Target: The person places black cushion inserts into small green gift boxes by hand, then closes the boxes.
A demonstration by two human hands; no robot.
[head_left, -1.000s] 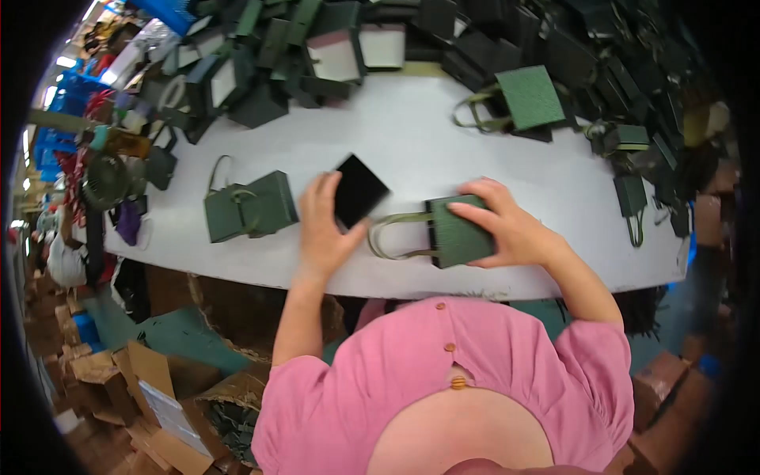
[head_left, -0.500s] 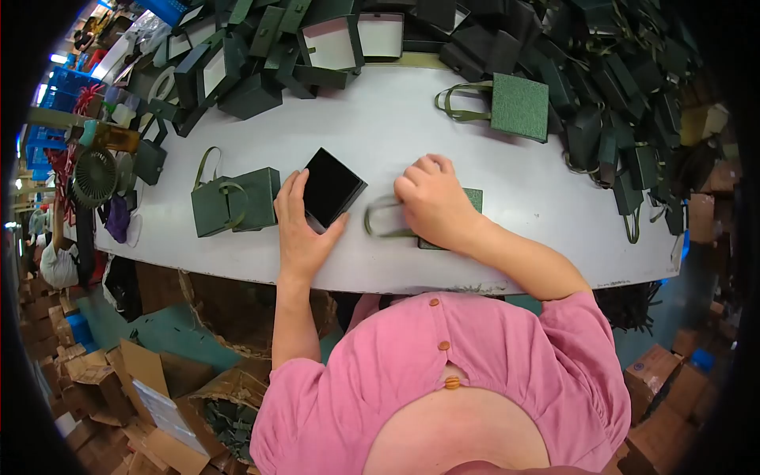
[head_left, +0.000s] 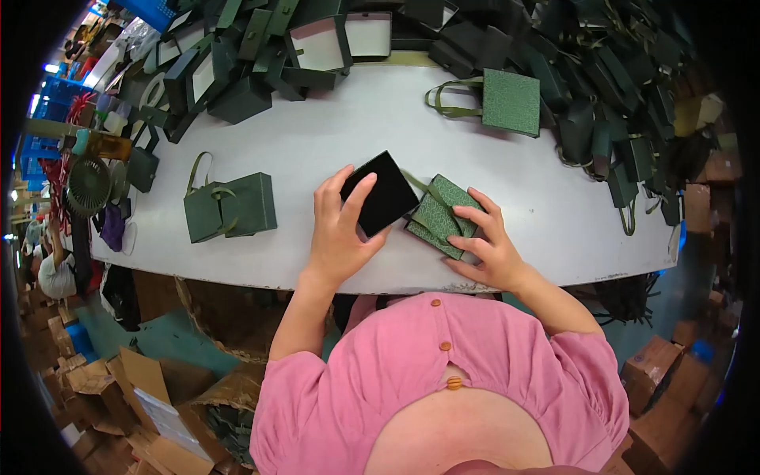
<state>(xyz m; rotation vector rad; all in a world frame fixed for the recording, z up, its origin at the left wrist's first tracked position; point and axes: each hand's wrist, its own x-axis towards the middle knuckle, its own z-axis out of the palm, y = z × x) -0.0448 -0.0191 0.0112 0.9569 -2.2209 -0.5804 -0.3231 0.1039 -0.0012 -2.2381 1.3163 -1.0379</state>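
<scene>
Ribbon (head_left: 438,198) lies seemingly pinned flat under the right hand (head_left: 495,255) gripping a green box (head_left: 433,214); the left hand (head_left: 340,231) grasps a black box (head_left: 385,190).

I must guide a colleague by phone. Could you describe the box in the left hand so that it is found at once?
On the white table, find the edge nearest the person in pink. Near it, the left hand holds the square box, just left of a green box under the right hand. Its plain black face sets it apart from that strapped, textured green neighbour.
</scene>
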